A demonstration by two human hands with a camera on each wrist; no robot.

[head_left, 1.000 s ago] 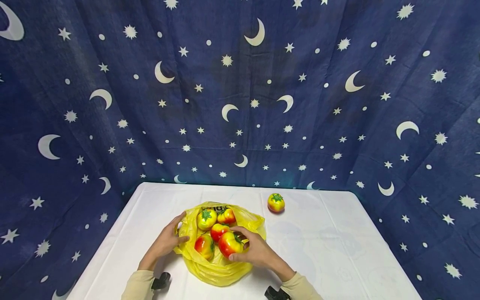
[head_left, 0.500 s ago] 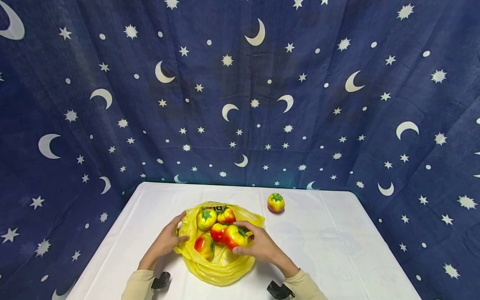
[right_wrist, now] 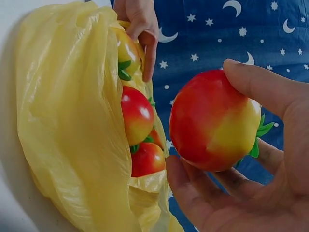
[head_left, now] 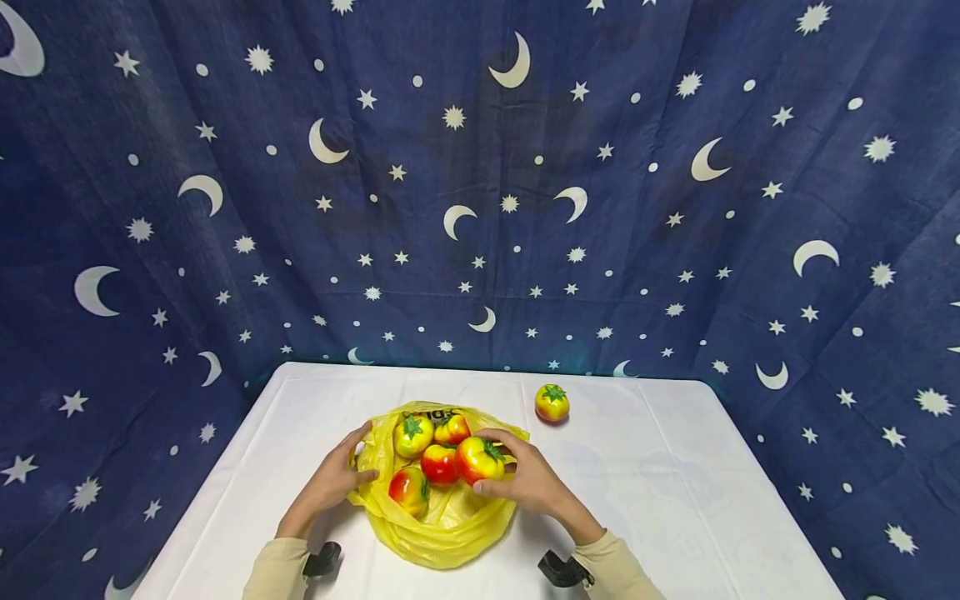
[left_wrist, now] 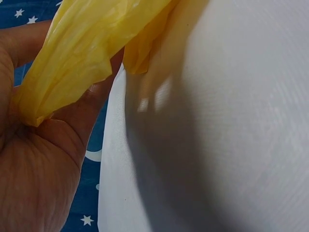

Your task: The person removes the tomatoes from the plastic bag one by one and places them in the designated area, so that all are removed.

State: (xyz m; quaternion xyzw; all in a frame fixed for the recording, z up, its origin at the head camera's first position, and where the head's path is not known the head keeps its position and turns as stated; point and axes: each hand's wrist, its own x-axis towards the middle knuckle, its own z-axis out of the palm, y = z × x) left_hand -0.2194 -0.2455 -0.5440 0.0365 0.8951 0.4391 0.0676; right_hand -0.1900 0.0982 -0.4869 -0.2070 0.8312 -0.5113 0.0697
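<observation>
In the head view a yellow plastic bag (head_left: 438, 546) lies with its mouth spread wide on the table. My left hand (head_left: 330, 483) holds the bag's left rim, thumb inside and fingers outside; the left wrist view shows the bag film (left_wrist: 82, 58) running between them. Over the right side of the opening, my right hand (head_left: 531, 479) grips a red-and-yellow tomato (right_wrist: 215, 121) with a green leafy top, thumb on one side and fingers on the other. Inside the bag sit several similar tomatoes, among them a red one (head_left: 439, 465) and a yellow one (head_left: 413, 437).
One more tomato (head_left: 552, 404) stands on the white-covered table (head_left: 675, 500), beyond the bag to the right. A dark blue curtain (head_left: 480, 183) with moons and stars hangs behind the table's far edge.
My right hand has moved up and to the right in the head view, carrying its tomato away from the red one beside it. My left hand stays at the bag's rim.
</observation>
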